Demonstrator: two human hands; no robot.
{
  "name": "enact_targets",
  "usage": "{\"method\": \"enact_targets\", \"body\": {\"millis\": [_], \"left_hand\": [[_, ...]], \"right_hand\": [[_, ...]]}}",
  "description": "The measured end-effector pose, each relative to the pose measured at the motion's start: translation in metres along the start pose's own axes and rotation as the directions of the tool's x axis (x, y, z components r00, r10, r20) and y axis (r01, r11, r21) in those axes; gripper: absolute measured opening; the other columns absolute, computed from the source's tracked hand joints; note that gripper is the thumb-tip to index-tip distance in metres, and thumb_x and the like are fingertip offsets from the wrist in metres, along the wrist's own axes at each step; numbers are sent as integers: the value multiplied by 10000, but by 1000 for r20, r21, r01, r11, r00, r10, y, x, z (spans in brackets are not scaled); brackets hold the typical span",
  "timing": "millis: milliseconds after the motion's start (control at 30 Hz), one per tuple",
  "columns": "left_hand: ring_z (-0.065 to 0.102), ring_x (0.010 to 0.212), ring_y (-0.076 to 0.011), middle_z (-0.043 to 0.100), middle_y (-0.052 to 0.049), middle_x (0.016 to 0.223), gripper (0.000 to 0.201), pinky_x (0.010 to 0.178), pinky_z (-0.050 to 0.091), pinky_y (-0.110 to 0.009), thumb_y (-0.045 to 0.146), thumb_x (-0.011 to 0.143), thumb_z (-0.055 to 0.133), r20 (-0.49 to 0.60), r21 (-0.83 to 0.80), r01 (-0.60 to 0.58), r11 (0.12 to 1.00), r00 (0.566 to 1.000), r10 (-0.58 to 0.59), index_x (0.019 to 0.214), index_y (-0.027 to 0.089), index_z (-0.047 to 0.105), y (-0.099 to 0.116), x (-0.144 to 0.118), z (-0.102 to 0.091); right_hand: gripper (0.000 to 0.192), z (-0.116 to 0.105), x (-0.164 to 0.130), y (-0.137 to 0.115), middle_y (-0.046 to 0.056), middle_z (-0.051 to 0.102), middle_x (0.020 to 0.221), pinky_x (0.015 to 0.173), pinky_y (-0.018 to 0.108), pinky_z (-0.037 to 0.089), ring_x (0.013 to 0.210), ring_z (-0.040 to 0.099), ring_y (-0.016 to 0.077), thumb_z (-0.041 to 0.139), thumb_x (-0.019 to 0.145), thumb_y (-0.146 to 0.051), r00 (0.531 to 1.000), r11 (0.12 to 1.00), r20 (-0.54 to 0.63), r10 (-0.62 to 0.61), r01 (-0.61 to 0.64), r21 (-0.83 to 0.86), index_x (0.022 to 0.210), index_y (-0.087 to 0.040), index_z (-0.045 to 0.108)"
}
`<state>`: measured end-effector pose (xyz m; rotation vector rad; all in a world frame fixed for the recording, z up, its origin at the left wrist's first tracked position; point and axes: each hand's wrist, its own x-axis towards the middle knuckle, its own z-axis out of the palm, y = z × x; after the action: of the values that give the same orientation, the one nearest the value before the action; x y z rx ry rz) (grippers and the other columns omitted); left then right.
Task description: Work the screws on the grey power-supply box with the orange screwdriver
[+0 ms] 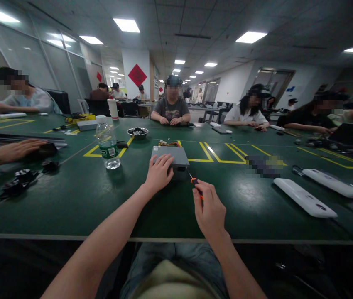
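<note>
Head view: left hand (159,171) lies flat, fingers spread, on grey metal box (170,157) mid-worktop. Right hand (209,209) is closed around orange-handled screwdriver (195,182), tip at the box's near-right corner. Advice: press box firmly, hold shaft square to screw.

Almost nothing here can be read. The clear plastic water bottle (108,145) standing on the dark green surface (70,195) wears a green and white label, but its print is too small to make out. A red diamond-shaped paper sign (137,75) hangs on the white pillar at the far end of the room and bears a dark character, too blurred to read; two smaller red signs of the same kind, one at (99,77), hang on the glass wall to the left, equally illegible. The yellow lines (214,155) painted on the surface form boxes only, with no letters or numbers.
</note>
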<state>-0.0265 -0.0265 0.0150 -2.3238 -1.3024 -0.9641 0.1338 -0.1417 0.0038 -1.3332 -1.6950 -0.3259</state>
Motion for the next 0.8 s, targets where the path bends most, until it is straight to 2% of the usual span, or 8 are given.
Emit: {"method": "enact_targets", "body": {"millis": [100,200,400,500,567,633,700,800], "left_hand": [[425,1200,-205,505,-63,1288,386,1023,242,-396,230,827,418,39,-7,4,1000,999,-3,1205,202,495,-4,0,2],[430,1189,-211,513,-67,1277,383,990,275,-385,228,826,420,37,-16,8,1000,999,-7,1199,192,498,-3,1,4],[439,1165,-217,527,-60,1253,365,969,281,-388,220,813,439,19,-18,15,1000,1000,-14,1170,197,510,-4,2,6],[437,1161,-223,530,-62,1244,349,968,277,-393,219,811,443,21,-17,25,1000,999,-25,1151,205,519,-3,2,7],[438,1157,-228,532,-64,1238,344,965,277,-398,219,808,446,19,-18,36,999,999,-36,1143,210,522,-2,3,8],[440,1153,-230,534,-66,1231,347,959,280,-402,218,803,449,15,-18,46,999,999,-45,1142,213,520,-1,3,9],[441,1151,-232,535,-70,1226,349,956,280,-404,220,800,452,14,-15,49,999,999,-49,1143,212,517,-1,3,9],[440,1148,-238,535,-73,1223,344,952,279,-410,228,798,454,17,-5,46,999,999,-46,1135,210,518,0,4,9]], "right_hand": [[281,0,6,-9,167,520,1173,876,392,467,1105,506,233,364,869,-183,994,998,82,-69,68,10,1121,-133,480],[317,1,14,-13,149,541,1162,832,371,489,1073,535,223,328,889,-172,985,993,132,-110,114,-21,1178,-160,458],[237,0,20,-4,92,637,987,664,302,507,841,634,202,416,888,-346,996,994,-3,88,-88,-64,1035,-185,511],[263,-2,12,2,121,625,1001,669,337,511,869,628,223,392,889,-349,987,987,-31,156,-157,-25,1061,-162,462],[264,-3,7,2,155,574,1092,764,386,497,996,578,244,373,885,-304,996,996,-6,90,-90,-13,1092,-153,434],[261,-4,6,-1,162,549,1116,805,396,479,1033,554,247,364,877,-261,999,1000,51,8,-6,-28,1105,-151,428],[246,-6,10,-5,141,583,1029,708,349,494,903,604,231,351,880,-249,995,997,97,-5,13,-80,1084,-150,448],[240,-12,23,-6,94,620,910,520,266,435,683,621,185,326,902,-294,993,983,100,62,-43,-179,1014,-169,497]]}}
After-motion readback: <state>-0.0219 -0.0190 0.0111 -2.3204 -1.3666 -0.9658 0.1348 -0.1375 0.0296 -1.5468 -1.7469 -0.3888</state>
